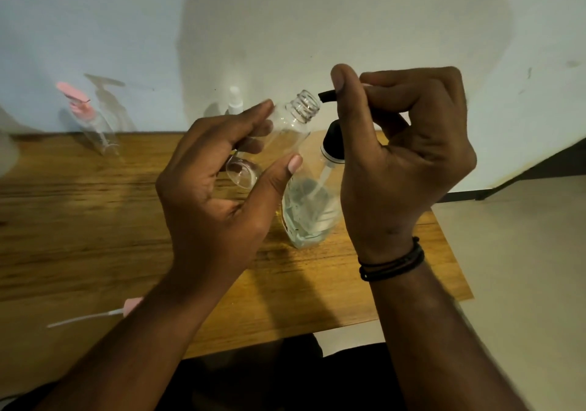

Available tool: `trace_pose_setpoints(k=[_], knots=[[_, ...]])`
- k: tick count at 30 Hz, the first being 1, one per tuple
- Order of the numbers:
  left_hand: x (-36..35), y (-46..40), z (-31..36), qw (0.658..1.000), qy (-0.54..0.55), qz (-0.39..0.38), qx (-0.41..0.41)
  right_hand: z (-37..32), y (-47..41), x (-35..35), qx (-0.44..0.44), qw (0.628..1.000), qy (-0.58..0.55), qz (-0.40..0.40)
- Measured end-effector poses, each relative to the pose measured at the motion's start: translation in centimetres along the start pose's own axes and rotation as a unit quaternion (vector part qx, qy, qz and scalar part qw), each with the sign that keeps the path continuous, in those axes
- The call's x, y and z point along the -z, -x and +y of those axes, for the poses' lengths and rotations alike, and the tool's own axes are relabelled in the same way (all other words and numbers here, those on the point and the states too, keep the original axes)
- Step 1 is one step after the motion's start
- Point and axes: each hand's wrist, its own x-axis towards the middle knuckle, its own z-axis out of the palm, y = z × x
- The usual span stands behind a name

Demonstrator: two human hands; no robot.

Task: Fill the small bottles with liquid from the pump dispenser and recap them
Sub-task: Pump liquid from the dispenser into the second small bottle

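While uncapped, the clear small bottle (285,131) tilts toward the black nozzle (326,97)

Uncapped small bottle (287,131) in left hand (218,188), mouth beside black pump nozzle (325,97)

Clear glossy plastic small bottle (287,131) (ridged neck), black plastic pump dispenser (331,144), grained wooden table (95,220).

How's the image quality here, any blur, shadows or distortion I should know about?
Head view: the pink-capped bottle at far left is smeared by blur, while the left hand and the small clear bottle it holds are fairly sharp; a big soft shadow falls on the wall; the wide-angle lens bends the table edge.
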Motion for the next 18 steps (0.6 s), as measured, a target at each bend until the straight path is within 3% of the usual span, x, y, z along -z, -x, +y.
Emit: trace_pose_setpoints(k=[18], knots=[[-0.36, -0.34, -0.02, 1.0, -0.013, -0.013, -0.023, -0.25, -0.04, -0.03, -0.002, 1.0, -0.019, -0.007]])
